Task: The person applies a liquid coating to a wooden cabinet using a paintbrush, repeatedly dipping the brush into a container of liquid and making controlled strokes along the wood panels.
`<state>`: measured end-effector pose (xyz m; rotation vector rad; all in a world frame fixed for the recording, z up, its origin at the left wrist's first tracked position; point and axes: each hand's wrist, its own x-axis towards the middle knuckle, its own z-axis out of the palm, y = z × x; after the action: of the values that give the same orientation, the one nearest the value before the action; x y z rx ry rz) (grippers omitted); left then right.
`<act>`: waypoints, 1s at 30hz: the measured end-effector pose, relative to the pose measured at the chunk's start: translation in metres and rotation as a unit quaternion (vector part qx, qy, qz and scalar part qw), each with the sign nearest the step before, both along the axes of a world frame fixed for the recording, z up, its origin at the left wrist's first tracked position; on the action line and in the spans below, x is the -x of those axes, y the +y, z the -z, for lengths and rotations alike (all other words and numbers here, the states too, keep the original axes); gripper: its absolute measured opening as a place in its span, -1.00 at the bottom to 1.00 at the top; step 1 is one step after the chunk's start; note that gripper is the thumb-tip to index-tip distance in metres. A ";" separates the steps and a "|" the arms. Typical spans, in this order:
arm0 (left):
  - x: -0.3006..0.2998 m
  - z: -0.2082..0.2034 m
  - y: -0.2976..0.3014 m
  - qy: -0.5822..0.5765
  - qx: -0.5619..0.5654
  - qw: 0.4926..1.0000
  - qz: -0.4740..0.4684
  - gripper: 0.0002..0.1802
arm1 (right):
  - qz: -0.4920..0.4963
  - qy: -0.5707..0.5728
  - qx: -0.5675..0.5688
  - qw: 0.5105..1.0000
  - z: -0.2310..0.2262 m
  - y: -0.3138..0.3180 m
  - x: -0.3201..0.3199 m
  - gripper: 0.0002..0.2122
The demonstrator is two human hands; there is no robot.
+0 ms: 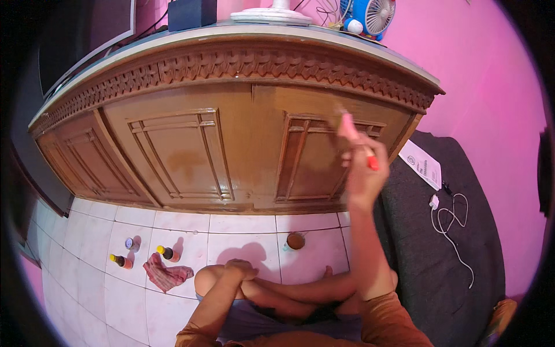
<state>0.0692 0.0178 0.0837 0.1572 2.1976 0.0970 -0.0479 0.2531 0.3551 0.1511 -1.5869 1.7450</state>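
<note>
My right hand [365, 173] is closed round a paintbrush [348, 127] with a pink and red handle. The brush is raised at the upper part of the right door panel [315, 153] of a brown wooden cabinet [243, 144]. Its bristles are blurred, so I cannot tell whether they touch the wood. My left hand [241, 269] lies on my bent knee with nothing visible in it. A cup of brown liquid [295, 240] stands on the floor in front of the cabinet.
Two dark bottles with yellow caps [167, 253], a small round container [132, 244] and a crumpled reddish cloth [166, 273] are on the tiled floor at left. A dark cushion [442, 231] at right bears papers [421, 163] and a white cable [448, 231]. A blue fan [376, 16] sits atop the cabinet.
</note>
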 end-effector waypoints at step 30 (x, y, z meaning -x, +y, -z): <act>-0.004 0.004 0.004 0.020 0.012 0.998 -0.050 -0.29 | -0.111 0.007 -0.024 0.993 -0.010 -0.079 0.014 -0.85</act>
<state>0.0733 0.0220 0.0793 0.0358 2.2450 0.1245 -0.0621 0.1744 0.3651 0.3755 -1.6537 1.8697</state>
